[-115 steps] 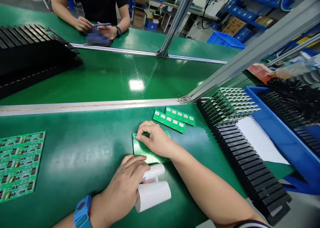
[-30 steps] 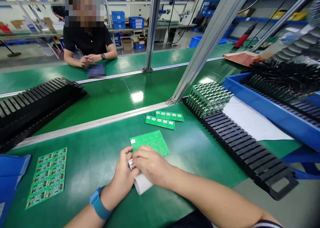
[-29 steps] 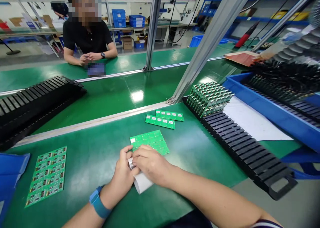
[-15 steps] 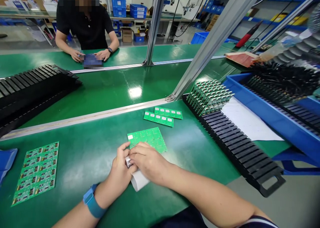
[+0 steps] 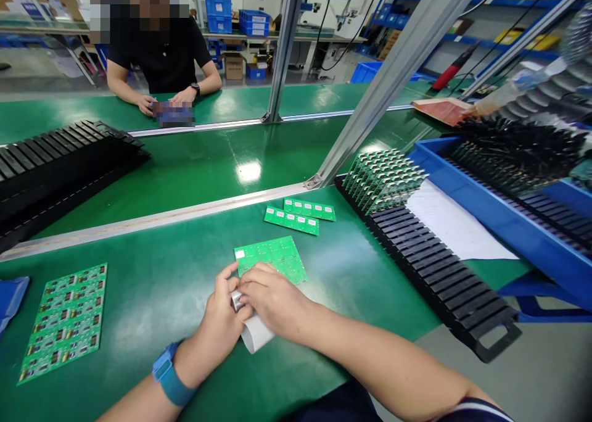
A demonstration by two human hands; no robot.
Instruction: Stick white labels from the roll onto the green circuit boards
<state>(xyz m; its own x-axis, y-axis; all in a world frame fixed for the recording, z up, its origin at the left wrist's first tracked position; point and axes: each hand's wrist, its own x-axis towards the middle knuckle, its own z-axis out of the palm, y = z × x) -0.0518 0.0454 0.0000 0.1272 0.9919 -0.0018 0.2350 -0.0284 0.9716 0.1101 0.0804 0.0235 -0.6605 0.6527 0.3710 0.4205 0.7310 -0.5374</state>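
Observation:
My left hand (image 5: 222, 317) and my right hand (image 5: 274, 301) meet over a white roll of label paper (image 5: 255, 334) on the green table. The left hand's fingers curl around the roll's end. My right thumb and forefinger pinch at its top edge, and I cannot make out what is between them. Just beyond my fingers lies a green circuit board panel (image 5: 272, 256) with one small white label at its near-left corner.
Two narrow labelled board strips (image 5: 300, 215) lie further back. A populated board panel (image 5: 65, 318) is at the left. A long black slotted rack (image 5: 439, 274) with upright boards (image 5: 383, 178) runs along the right beside a blue tray (image 5: 499, 212). Another person sits across the conveyor.
My right hand left the green panel and joined the left hand at the label roll. In the last second both hands stay there and only the view shifts slightly.

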